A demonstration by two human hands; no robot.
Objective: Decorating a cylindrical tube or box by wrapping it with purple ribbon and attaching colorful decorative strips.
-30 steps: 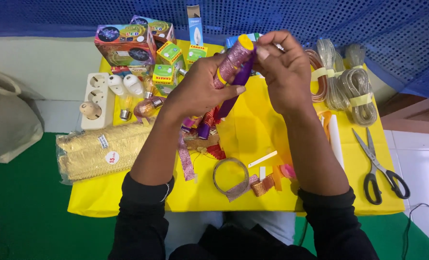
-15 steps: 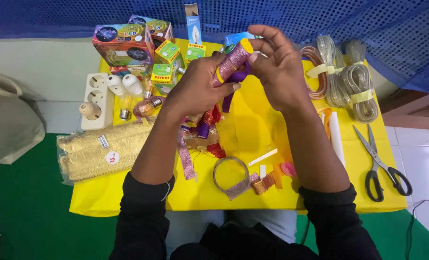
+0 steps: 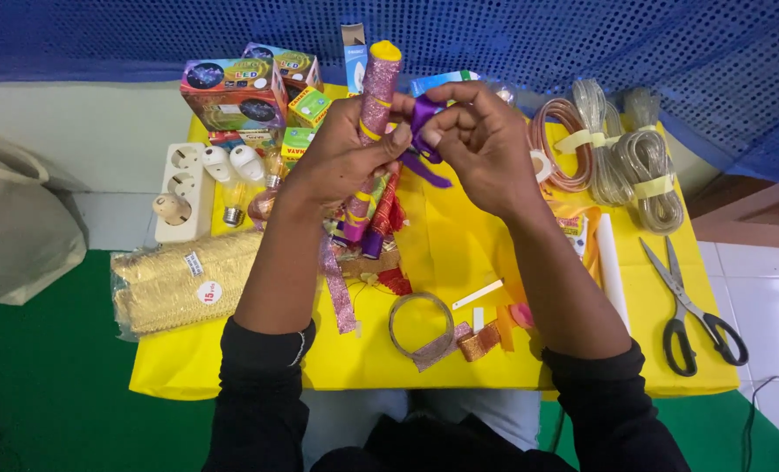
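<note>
We hold a glittery pink roll (image 3: 376,96) upright in our left hand (image 3: 341,157), fingers wrapped around its lower half and thumb pressed across the front, which keeps it steady above the yellow table (image 3: 634,350) while the other hand works. Our right hand (image 3: 486,149) is closed in a pinch on a purple ribbon (image 3: 424,131) right beside the roll, the ribbon's loose end trailing down between the two hands; holding both close together lets the fingertips meet at the ribbon. Below the hands lies a heap of coloured ribbons (image 3: 376,227), with a small ribbon ring (image 3: 420,319) and short cut scraps (image 3: 481,336) nearer to us, within easy reach. To our left sit a pack of gold trim (image 3: 184,280), a white power strip (image 3: 180,188) and a few light bulbs (image 3: 232,170), and behind them colourful boxes (image 3: 236,87) stand stacked along the far edge. To our right, coils of clear cord (image 3: 617,162) bound with tape lie near the corner, a white candle (image 3: 610,267) rests lengthwise, and scissors (image 3: 691,306) lie closed, well apart from the hands.
</note>
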